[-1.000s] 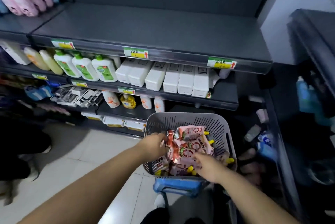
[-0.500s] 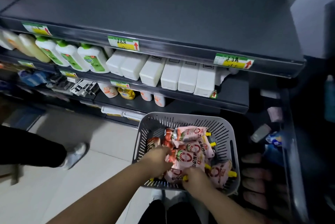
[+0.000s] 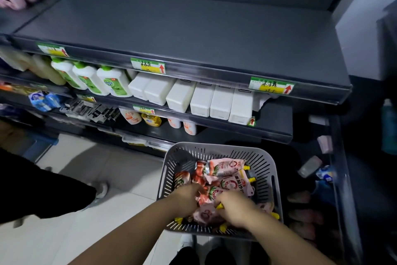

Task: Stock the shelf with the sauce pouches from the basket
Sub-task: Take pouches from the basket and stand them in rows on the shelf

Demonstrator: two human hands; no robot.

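free: top shelf [image 3: 182, 33], open front | blocked: shelf below [image 3: 277, 114], white bottles [image 3: 221, 103] fill front

The sauce pouches [image 3: 225, 170] are pink and red with yellow spout caps, heaped flat at mixed angles inside the grey slotted basket [image 3: 265, 170], filling its near and right parts. The dark grey shelf [image 3: 182, 35] runs above and behind the basket.

The person is showing 2 bare forearms [image 3: 137, 232], running uncovered to the left hand [image 3: 184, 200] and right hand [image 3: 234, 211]. Lower down, they are wearing dark trousers [image 3: 187, 257] and 1 pale shoe [image 3: 186, 241].
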